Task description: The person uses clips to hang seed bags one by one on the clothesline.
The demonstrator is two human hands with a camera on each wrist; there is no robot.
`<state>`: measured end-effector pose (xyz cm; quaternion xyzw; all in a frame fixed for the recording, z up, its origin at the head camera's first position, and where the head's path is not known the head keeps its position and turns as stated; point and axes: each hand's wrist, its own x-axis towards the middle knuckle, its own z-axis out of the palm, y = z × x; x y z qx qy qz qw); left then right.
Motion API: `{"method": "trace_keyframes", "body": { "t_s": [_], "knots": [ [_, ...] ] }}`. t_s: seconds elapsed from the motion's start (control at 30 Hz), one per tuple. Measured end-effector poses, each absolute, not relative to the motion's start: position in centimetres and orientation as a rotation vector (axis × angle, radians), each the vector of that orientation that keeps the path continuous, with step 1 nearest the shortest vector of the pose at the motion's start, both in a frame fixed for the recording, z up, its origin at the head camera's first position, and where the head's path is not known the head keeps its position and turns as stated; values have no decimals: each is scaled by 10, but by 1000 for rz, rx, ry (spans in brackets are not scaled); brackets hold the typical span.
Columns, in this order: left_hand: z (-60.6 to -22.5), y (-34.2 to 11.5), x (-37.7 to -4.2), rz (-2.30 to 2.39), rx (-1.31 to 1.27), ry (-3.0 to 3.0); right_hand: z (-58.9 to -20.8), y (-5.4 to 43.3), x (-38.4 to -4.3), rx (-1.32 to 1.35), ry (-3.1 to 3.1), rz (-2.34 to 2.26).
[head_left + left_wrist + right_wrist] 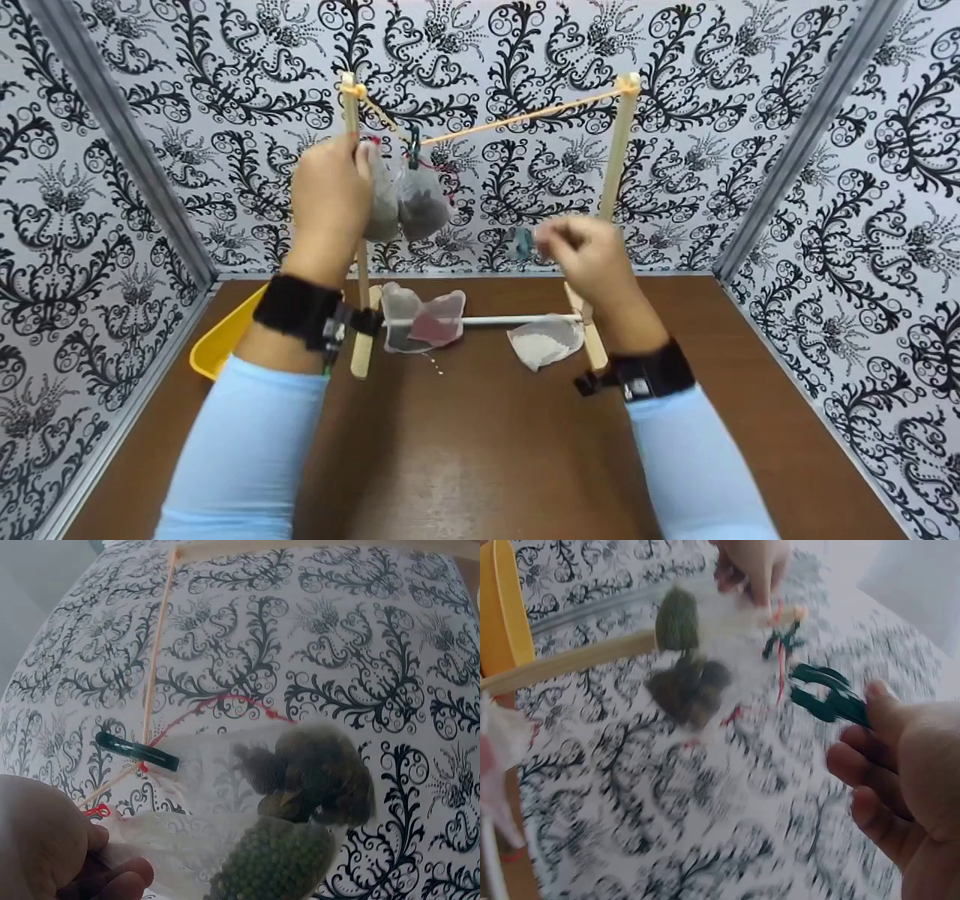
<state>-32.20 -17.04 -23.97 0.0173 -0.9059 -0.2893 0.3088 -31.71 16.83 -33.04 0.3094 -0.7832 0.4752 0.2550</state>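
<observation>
My left hand (pixel 330 195) pinches the top of a translucent mesh bag (pixel 150 840) filled with small green pea-like balls (pixel 274 859), beside the left post. Close by, a second mesh bag (pixel 422 202) with dark lumps in it hangs from the orange cord (pixel 525 118), held there by a dark green clothespin (pixel 139 751). The cord sags at that clip. My right hand (pixel 589 255) pinches another green clothespin (pixel 829 694) between thumb and fingers, below the cord and to the right of the bags. This clip is blurred in the head view.
Two wooden posts (pixel 619 150) carry the cord; a white rod (pixel 510 321) joins them low down. On the brown table (pixel 450 450) lie mesh bags with pinkish (pixel 439 322) and white (pixel 541 349) contents. A yellow tray (pixel 217 337) stands at the left.
</observation>
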Motion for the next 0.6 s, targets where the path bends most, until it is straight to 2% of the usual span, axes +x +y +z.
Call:
{"method": "trace_keyframes", "body": {
  "t_s": [0.2, 0.33, 0.47, 0.6],
  "knots": [
    [-216, -174, -334, -786, 57, -2466, -241, 121, -333, 716, -2118, 1326],
    [-212, -172, -335, -768, 45, -2468, -196, 86, -350, 682, -2162, 1334],
    [-209, -169, -333, -772, 36, -2465, -172, 50, -365, 633, -2311, 1255],
    [-208, -166, -334, -792, 54, -2482, -165, 25, -374, 566, -2456, 1166]
  ]
}}
